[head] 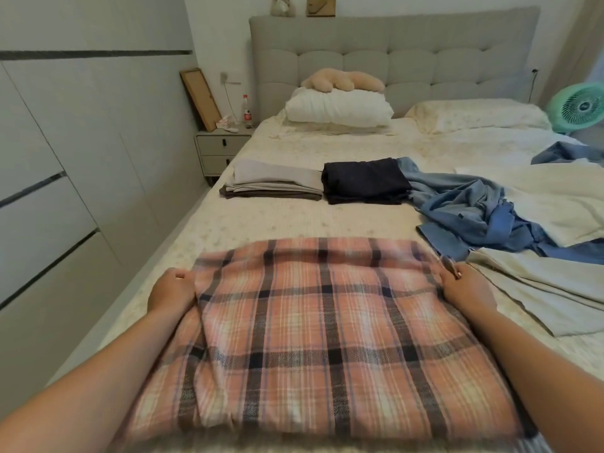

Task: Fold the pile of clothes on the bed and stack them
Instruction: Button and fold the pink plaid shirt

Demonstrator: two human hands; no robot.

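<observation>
While our left hand (171, 289) gripped the near-left edge of the pink plaid garment (313, 338), fingers curled into the cloth, we judged a fold was under way. It lay broad and partly doubled on the bed (261, 220) before us. Our right hand (465, 287) pinched its right edge; next, both sides would need lifting evenly.

Walls: white, plain.
Left: grey wardrobe (49, 158) doors.
Headboard (392, 50): grey, tufted.
Nightstand (220, 150): two drawers, bottle (246, 109) on top.
Right: green fan (581, 107).
</observation>
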